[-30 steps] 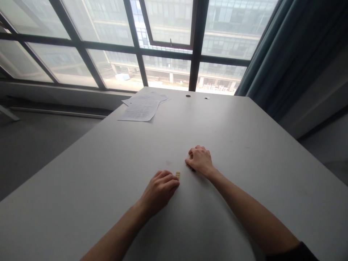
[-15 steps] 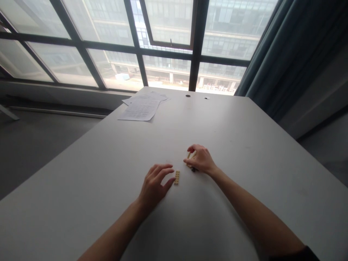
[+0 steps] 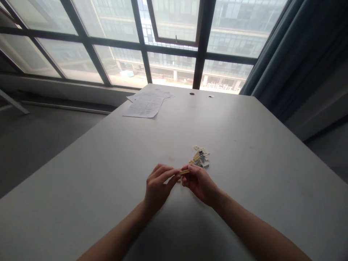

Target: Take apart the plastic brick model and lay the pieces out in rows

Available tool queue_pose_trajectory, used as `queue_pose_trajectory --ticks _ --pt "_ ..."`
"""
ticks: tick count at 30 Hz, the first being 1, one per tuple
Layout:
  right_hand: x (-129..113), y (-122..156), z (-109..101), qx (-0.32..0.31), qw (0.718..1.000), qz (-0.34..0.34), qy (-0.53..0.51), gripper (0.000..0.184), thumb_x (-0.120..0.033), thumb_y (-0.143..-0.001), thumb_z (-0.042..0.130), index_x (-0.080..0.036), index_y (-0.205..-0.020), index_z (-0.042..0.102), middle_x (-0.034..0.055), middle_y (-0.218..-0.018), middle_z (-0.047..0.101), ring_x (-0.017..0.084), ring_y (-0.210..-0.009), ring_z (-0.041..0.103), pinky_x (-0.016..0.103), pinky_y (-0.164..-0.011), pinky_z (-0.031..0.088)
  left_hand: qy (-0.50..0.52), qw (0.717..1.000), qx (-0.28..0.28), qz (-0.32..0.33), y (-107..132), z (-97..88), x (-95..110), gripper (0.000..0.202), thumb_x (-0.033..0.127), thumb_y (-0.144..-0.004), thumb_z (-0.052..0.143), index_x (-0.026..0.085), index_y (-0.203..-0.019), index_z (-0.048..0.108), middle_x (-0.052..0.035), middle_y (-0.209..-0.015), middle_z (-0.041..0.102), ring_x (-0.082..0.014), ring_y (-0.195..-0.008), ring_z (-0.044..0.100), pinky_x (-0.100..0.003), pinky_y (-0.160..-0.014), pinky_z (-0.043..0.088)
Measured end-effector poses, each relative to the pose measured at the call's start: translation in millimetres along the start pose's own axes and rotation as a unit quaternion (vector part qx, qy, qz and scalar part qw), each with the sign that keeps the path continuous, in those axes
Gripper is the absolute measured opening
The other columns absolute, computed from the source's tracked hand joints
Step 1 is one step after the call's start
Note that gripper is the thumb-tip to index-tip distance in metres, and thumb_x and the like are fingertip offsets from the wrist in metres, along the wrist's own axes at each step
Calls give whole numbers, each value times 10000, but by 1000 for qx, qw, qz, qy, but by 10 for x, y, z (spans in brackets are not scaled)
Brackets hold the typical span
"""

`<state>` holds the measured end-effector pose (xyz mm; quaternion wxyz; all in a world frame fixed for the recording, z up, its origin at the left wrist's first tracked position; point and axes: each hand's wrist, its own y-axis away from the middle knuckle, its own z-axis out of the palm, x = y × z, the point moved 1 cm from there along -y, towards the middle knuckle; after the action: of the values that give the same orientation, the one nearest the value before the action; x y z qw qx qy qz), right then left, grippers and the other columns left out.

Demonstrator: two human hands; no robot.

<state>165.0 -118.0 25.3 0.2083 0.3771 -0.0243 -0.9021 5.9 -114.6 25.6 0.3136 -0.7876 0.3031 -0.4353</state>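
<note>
Between the fingertips of both hands is a narrow tan building-brick plate (image 3: pixel 184 172), held a little above the table. My left hand (image 3: pixel 160 184) pinches its left end, thumb below and fingers above. My right hand (image 3: pixel 203 184) grips the right end with its fingers closed. Just under the fingertips, partly hidden, lies a small tan piece (image 3: pixel 178 181) whose shape I cannot make out. Right behind my right hand sits a loose pile of toy building bricks (image 3: pixel 198 156) in tan, white, grey and black.
A large white table (image 3: pixel 130 152) spreads out below. Several printed paper sheets (image 3: pixel 146 105) lie at its far left corner. Two round cable holes, one a dark hole (image 3: pixel 191 94), are near the far edge. Windows (image 3: pixel 171 65) stand beyond, with a dark curtain (image 3: pixel 280 54) to the right.
My right hand has drawn back from the brick pile and closed in beside my left hand. Both now grip a tan plate. The pile has come into full view.
</note>
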Motion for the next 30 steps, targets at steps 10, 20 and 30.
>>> queue_pose_trajectory --ticks 10,20,30 --pt "-61 139 -80 50 980 -86 171 199 -283 -689 774 -158 -764 638 -8 -613 642 102 -537 573 227 -544 466 12 1000 -8 -3 -12 25 6 110 124 -767 709 204 -833 672 -14 -771 670 -134 -727 599 -258 -673 507" --pt "-6 291 -173 23 907 -168 386 345 -189 -733 706 -215 -1061 602 -15 -719 655 122 -641 605 249 -612 484 120 986 -51 -105 52 69 -3 196 116 -782 688 210 -954 671 -46 -966 709 -160 -893 670 -280 -813 541" --pt "-16 317 -179 -14 805 -204 557 472 -155 -764 660 -269 -1212 566 -7 -801 696 142 -688 647 259 -651 506 358 872 -47 -331 85 186 15 185 218 -746 727 158 -834 576 -51 -934 666 -154 -789 676 -272 -708 578"
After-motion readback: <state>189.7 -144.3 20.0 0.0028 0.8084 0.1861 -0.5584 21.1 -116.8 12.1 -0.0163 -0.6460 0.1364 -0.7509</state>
